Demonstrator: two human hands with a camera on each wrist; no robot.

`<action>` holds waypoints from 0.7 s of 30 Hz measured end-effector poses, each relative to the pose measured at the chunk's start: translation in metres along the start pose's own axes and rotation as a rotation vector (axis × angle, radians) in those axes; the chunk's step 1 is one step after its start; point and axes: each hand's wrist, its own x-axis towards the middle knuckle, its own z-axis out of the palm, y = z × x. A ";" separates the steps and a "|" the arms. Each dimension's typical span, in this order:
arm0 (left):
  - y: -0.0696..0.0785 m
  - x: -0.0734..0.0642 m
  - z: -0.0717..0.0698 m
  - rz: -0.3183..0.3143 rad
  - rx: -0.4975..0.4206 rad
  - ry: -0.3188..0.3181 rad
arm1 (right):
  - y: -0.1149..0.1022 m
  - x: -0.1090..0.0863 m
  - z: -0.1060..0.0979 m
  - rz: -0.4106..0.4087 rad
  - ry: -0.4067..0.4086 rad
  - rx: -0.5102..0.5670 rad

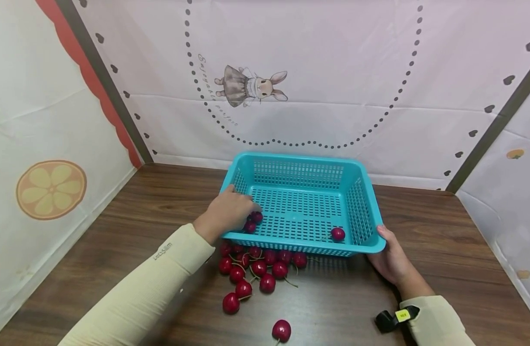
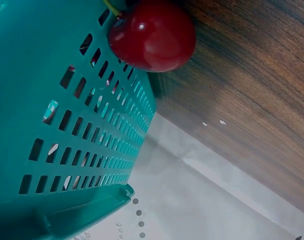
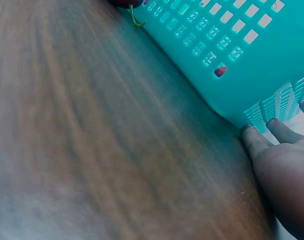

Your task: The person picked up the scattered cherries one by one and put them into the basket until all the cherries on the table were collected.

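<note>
Over the left end of a turquoise plastic basket (image 1: 295, 245), my left hand (image 1: 228, 214) reaches in across the front rim. Its fingertips are at a few dark red cherries (image 1: 250, 227) inside; whether they pinch any is hidden. My right hand (image 1: 392, 257) holds the basket's front right corner, thumb on the rim and fingers (image 3: 284, 132) against the side wall. Another cherry (image 1: 338, 234) lies alone in the basket near that corner. In the left wrist view, a cherry (image 2: 154, 37) shows large beside the perforated basket wall (image 2: 76, 120).
Several stemmed cherries (image 1: 258, 268) lie on the dark wooden table (image 1: 334, 298) in front of the basket. One cherry (image 1: 281, 330) sits apart, nearer the front. A printed white cloth wall (image 1: 334, 72) stands right behind the basket, with more cloth at both sides.
</note>
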 end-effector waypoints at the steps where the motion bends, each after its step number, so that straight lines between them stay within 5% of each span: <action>1: 0.000 0.000 -0.001 -0.003 -0.008 -0.001 | 0.000 0.000 0.000 -0.001 0.000 0.002; 13: 0.000 0.003 -0.001 -0.010 -0.043 0.055 | -0.005 -0.002 -0.002 -0.008 -0.008 -0.009; 17: -0.002 0.003 -0.001 -0.041 -0.171 0.110 | -0.003 -0.001 -0.002 -0.016 -0.015 -0.003; 21: -0.008 0.000 -0.002 -0.115 -0.418 0.246 | 0.000 -0.001 -0.002 -0.030 -0.034 0.009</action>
